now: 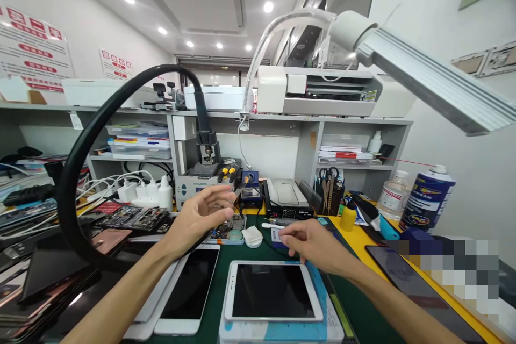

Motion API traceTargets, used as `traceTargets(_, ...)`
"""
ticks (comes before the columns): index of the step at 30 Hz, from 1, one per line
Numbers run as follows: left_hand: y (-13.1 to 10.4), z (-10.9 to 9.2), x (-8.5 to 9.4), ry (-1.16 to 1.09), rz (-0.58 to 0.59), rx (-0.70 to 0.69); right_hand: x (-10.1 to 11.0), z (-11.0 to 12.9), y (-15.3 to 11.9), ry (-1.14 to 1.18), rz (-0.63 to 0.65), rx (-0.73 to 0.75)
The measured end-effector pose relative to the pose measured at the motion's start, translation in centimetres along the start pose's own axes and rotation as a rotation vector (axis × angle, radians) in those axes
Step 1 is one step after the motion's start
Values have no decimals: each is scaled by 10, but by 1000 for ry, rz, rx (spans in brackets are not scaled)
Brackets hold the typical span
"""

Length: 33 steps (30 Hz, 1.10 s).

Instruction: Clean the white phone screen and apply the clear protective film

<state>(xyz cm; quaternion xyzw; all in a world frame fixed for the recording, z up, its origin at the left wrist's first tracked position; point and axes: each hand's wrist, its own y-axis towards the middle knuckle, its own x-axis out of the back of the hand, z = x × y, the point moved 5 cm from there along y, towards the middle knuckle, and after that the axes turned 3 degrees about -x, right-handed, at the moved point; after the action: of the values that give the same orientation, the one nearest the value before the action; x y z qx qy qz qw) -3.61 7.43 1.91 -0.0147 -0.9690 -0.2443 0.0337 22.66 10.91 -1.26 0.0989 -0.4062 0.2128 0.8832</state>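
My left hand (203, 217) is raised above the back of the mat, fingers curled. A thin metal tool (241, 188) shows at its fingertips and seems held there; its exact kind is unclear. My right hand (312, 244) hovers above the tablet's far right corner, fingers loosely bent and apart, with nothing visible in them. Beyond those fingertips lies a small blue-and-white item (277, 236). The white-framed tablet (274, 290), its screen dark, lies face up on a blue-and-white box (330, 314). A round white pad (252, 236) sits between my hands.
A white phone or tablet (187, 285) lies left, beside stacked devices (52, 269). A black hose (66, 188) arches over the left side. At right stand a spray can (427, 199), a clear bottle (393, 193) and a yellow bottle (348, 216). A lamp (435, 75) hangs overhead.
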Motion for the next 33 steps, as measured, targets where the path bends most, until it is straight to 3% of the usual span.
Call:
traceTargets(7,-3,6,11,-102,-94,18,-36,46,68,-347,70,-152)
traceTargets(11,-3,5,16,-149,-110,-4,-48,46,90,-448,223,-280)
traceTargets(15,-2,7,16,-186,-101,5,-48,36,94,-449,312,-313)
traceTargets(23,-4,3,11,-216,-78,-1,-57,31,92,-443,230,-101)
traceTargets(33,-4,8,13,-208,-80,-38,-62,62,62,-593,137,264)
